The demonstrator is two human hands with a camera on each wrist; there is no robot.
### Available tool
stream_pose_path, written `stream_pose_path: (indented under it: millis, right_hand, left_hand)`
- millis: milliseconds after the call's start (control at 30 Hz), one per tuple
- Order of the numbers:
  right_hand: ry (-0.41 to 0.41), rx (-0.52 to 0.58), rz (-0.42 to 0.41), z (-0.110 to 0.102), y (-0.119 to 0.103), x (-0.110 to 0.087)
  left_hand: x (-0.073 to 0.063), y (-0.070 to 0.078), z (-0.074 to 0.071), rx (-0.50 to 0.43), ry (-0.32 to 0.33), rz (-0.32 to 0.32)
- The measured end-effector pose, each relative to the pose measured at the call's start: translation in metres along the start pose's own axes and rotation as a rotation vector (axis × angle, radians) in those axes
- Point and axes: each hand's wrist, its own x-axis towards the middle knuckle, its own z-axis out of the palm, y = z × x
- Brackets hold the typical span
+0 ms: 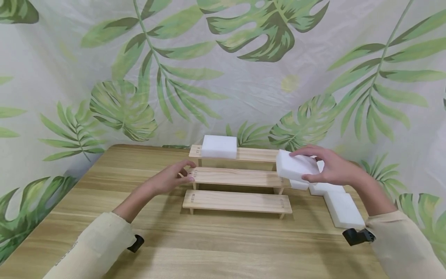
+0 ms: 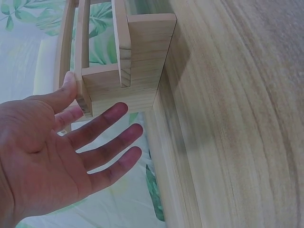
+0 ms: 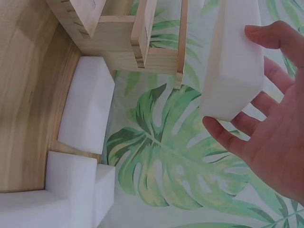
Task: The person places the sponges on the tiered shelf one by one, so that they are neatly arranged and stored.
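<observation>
Pinching three-tier wooden riser (image 1: 237,200) by left end of middle tier (image 1: 237,176) with left hand (image 1: 170,176), presumably to steady it | Gripping white foam block (image 1: 295,166) from right side with right hand (image 1: 331,166), raised near riser's right end, apparently leaving left side free
</observation>
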Motion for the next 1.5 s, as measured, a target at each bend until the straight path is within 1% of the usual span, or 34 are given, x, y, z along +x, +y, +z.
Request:
stream_pose_path:
  millis: [133, 433, 667, 733, 900, 1033, 1200, 1300, 1500]
  right_hand:
    - [0.006, 0.007, 0.005, 0.0, 0.0, 0.009]
    - [-0.013, -0.007, 0.063, 0.005, -0.001, 0.034]
    - [-0.013, -0.006, 0.043, 0.015, 0.003, 0.052]
    - [-0.02, -0.002, 0.053, 0.017, 0.004, 0.056]
    - [-0.03, 0.03, 0.073, 0.022, 0.004, 0.068]
    - [-0.028, 0.047, 0.063, 0.025, 0.004, 0.076]
    - [-0.037, 0.081, 0.029, 0.028, 0.006, 0.083]
    - [-0.043, 0.112, 0.03, 0.029, 0.007, 0.087]
    - [-0.036, 0.136, 0.048, 0.031, 0.008, 0.095]
  left_hand:
    - [0.0, 0.0, 0.0, 0.012, 0.001, -0.001]
    - [0.0, 0.001, -0.002, 0.026, -0.002, 0.002]
    - [0.001, 0.0, -0.002, 0.012, -0.011, 0.012]
    - [0.001, 0.0, -0.002, 0.01, -0.012, 0.012]
    - [0.001, 0.001, -0.002, 0.006, -0.017, 0.006]
    - [0.001, 0.002, -0.002, 0.004, -0.019, 0.001]
    - [0.001, 0.002, -0.003, 0.0, -0.018, -0.001]
    - [0.001, 0.002, -0.003, -0.005, -0.018, -0.001]
    - [0.001, 0.003, -0.003, -0.005, -0.016, 0.002]
